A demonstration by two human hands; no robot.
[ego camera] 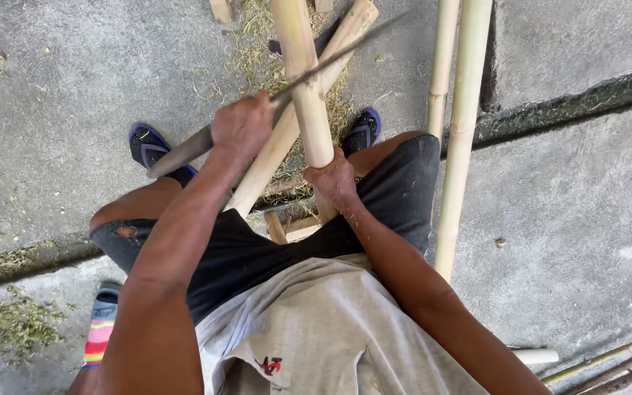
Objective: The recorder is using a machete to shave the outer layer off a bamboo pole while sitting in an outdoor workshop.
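Taking the held bamboo pole (307,88) as the reference and going left to right.

Way off to its left, low on the concrete floor (60,95), there's a patch of greenish shavings (12,322), and closer in a rainbow-striped object (100,333) I can't identify. Further up on that side a blue flip-flop (148,146) sits under the person's foot.

Just left of the pole is the left hand (241,126), grip closed tight around the handle of a long dark blade (272,99). The blade runs diagonally, its butt end sticking out down-left past the fist while the thin edge crosses right over the pole and carries on up-right. It looks pressed against the pole's surface where the two cross.

The pole itself stands steeply between the knees, pale yellow, its lower end down near the black shorts (257,252). A second bamboo piece (287,132) leans behind it, crossing at an angle, with more shavings scattered on the floor around both.

At the pole's bottom the right hand (333,178) has its grip wrapped shut around the pole, steadying it. Just right of that, the other blue flip-flop (363,132).

Further right of the pole, two thinner bamboo stalks (459,132) run nearly parallel to each other, lying across a dark groove (572,102) in the concrete. In the bottom right corner are a few more thin sticks (616,366).
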